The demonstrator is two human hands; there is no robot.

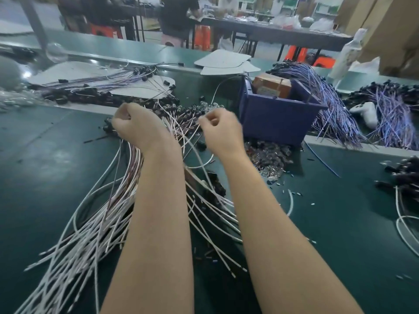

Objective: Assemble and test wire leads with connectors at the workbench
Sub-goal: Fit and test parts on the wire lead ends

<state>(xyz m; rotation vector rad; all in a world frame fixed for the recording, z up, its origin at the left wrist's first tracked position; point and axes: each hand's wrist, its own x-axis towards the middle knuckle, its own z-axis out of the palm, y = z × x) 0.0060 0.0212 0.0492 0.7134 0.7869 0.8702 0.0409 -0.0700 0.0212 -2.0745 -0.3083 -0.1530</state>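
Observation:
A big bundle of white and pink wire leads (95, 223) fans across the dark green bench (45, 155) toward me. My left hand (136, 125) is closed around the far end of that bundle, where black connectors (107, 128) stick out by the fingers. My right hand (218, 130) is closed in a pinch just to the right, over the wires; what it pinches is too small to tell. A pile of small clear parts (268, 155) lies just right of my right wrist. Loose black connectors (192, 109) lie beyond both hands.
A blue bin (278, 118) with a brown box inside stands right of my hands. Finished purple-wired leads (335, 103) are heaped behind it, next to a white gamepad-shaped object (365, 113). More leads lie on white card (74, 75) at far left. People work at tables behind.

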